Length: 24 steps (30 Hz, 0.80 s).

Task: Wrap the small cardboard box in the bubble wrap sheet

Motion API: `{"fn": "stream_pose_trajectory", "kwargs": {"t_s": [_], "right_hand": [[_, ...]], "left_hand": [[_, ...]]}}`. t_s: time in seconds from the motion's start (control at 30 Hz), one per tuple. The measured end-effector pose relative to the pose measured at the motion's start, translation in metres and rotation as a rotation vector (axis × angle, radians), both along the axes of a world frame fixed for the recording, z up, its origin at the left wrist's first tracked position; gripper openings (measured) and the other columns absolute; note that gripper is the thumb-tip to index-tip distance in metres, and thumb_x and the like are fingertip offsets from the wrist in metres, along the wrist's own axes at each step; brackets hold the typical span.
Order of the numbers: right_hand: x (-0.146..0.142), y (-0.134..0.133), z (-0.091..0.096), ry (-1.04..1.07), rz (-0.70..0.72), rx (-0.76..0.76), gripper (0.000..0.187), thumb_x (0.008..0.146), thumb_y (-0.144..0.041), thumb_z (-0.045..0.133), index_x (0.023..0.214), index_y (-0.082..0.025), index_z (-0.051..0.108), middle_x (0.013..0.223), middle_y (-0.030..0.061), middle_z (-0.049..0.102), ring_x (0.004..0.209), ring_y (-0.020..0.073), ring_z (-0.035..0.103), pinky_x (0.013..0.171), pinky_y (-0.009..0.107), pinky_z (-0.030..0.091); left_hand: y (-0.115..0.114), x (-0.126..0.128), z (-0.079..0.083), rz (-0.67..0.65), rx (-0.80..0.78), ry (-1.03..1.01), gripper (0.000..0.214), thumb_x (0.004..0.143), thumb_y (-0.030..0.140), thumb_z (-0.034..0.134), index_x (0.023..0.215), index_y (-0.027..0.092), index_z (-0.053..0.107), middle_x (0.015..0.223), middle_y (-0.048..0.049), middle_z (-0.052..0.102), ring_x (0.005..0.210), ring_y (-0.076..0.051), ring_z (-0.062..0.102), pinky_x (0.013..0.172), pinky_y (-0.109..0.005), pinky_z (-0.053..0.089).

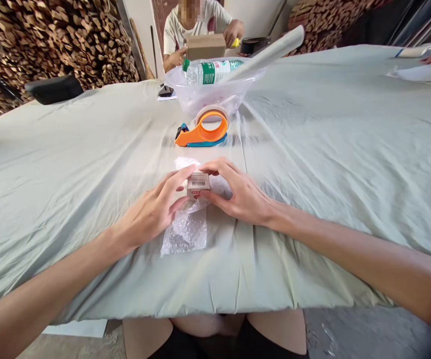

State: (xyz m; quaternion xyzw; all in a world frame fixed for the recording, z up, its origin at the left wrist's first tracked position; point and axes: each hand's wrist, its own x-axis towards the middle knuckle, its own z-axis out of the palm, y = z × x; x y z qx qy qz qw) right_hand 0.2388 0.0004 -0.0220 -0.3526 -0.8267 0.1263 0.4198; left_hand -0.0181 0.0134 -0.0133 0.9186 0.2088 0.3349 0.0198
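A small light-coloured box (199, 183) with a barcode on top and red print on its side stands on a sheet of bubble wrap (186, 232) near the front of the table. My left hand (159, 204) curls around the box's left side, its fingers and thumb at the edges. From the right, my right hand (239, 195) pinches the box between thumb and fingers. Part of the bubble wrap shows behind the box and beneath my right fingers. What lies under the box is hidden.
Beyond my hands lies an orange and blue tape dispenser (202, 130). Behind it a translucent basin (215, 92) holds a green-labelled water bottle (213, 71) and a long white roll (269, 52). A black case (54, 89) rests at left. Across the table, a person handles a cardboard box (206, 47).
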Motion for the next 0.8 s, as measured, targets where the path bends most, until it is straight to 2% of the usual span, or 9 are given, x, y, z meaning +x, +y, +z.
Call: {"fn": "stream_pose_trajectory", "kwargs": {"t_s": [0.17, 0.33, 0.4, 0.5, 0.6, 0.67, 0.73, 0.8], "right_hand": [[0.0, 0.0, -0.001, 0.058, 0.009, -0.053, 0.033, 0.104, -0.036, 0.065, 0.133, -0.023, 0.055, 0.13, 0.0103, 0.066, 0.111, 0.0212, 0.067, 0.098, 0.041, 0.059], [0.002, -0.006, 0.007, 0.058, -0.033, -0.111, 0.029, 0.106, -0.032, 0.058, 0.133, -0.023, 0.057, 0.127, 0.0086, 0.07, 0.099, 0.0183, 0.067, 0.083, 0.035, 0.061], [0.004, -0.009, 0.01, 0.048, -0.061, -0.145, 0.03, 0.108, -0.034, 0.056, 0.135, -0.023, 0.057, 0.126, 0.0081, 0.071, 0.092, 0.0171, 0.068, 0.078, 0.034, 0.061], [0.006, -0.009, 0.01, 0.024, -0.074, -0.184, 0.03, 0.11, -0.036, 0.05, 0.136, -0.023, 0.056, 0.129, 0.0087, 0.072, 0.102, 0.0197, 0.072, 0.088, 0.038, 0.062], [0.007, -0.009, 0.009, 0.011, -0.09, -0.202, 0.031, 0.112, -0.036, 0.043, 0.138, -0.023, 0.054, 0.133, 0.0107, 0.072, 0.117, 0.0241, 0.071, 0.102, 0.045, 0.06], [0.009, -0.008, 0.01, 0.017, -0.114, -0.199, 0.031, 0.112, -0.036, 0.041, 0.139, -0.023, 0.053, 0.135, 0.0119, 0.07, 0.123, 0.0256, 0.069, 0.107, 0.048, 0.058], [0.012, -0.007, 0.011, 0.027, -0.14, -0.19, 0.031, 0.111, -0.034, 0.044, 0.138, -0.023, 0.054, 0.134, 0.0124, 0.07, 0.123, 0.026, 0.068, 0.108, 0.049, 0.056], [0.016, -0.004, 0.014, 0.034, -0.153, -0.181, 0.031, 0.107, -0.032, 0.051, 0.135, -0.022, 0.055, 0.13, 0.012, 0.071, 0.117, 0.0256, 0.069, 0.105, 0.048, 0.058]], "left_hand": [[-0.001, 0.002, -0.006, 0.074, -0.322, -0.081, 0.067, 0.106, 0.033, 0.066, 0.163, 0.04, 0.033, 0.159, -0.0082, 0.055, 0.122, -0.022, 0.075, 0.104, -0.042, 0.069], [-0.003, 0.006, -0.003, 0.145, -0.41, -0.002, 0.066, 0.103, 0.039, 0.07, 0.159, 0.034, 0.035, 0.155, -0.0134, 0.059, 0.105, -0.023, 0.079, 0.089, -0.044, 0.071], [-0.004, 0.007, -0.001, 0.165, -0.428, 0.04, 0.068, 0.103, 0.04, 0.069, 0.16, 0.03, 0.033, 0.154, -0.0157, 0.061, 0.109, -0.026, 0.079, 0.09, -0.046, 0.07], [-0.007, 0.008, 0.004, 0.165, -0.449, 0.11, 0.07, 0.103, 0.044, 0.065, 0.162, 0.022, 0.034, 0.156, -0.0188, 0.06, 0.128, -0.033, 0.072, 0.103, -0.053, 0.064], [-0.009, 0.006, 0.01, 0.167, -0.385, 0.215, 0.067, 0.107, 0.052, 0.055, 0.163, 0.019, 0.04, 0.164, -0.0183, 0.052, 0.157, -0.039, 0.046, 0.122, -0.063, 0.049], [-0.008, 0.003, 0.012, 0.195, -0.282, 0.284, 0.061, 0.109, 0.056, 0.045, 0.156, 0.019, 0.053, 0.163, -0.018, 0.052, 0.163, -0.042, 0.036, 0.124, -0.067, 0.044], [-0.004, 0.0, 0.013, 0.247, -0.172, 0.316, 0.059, 0.109, 0.058, 0.041, 0.145, 0.017, 0.065, 0.157, -0.021, 0.055, 0.159, -0.046, 0.04, 0.121, -0.069, 0.045], [0.001, -0.002, 0.012, 0.319, -0.069, 0.314, 0.056, 0.108, 0.055, 0.048, 0.135, 0.013, 0.072, 0.151, -0.0251, 0.058, 0.154, -0.049, 0.047, 0.117, -0.069, 0.048]]}}
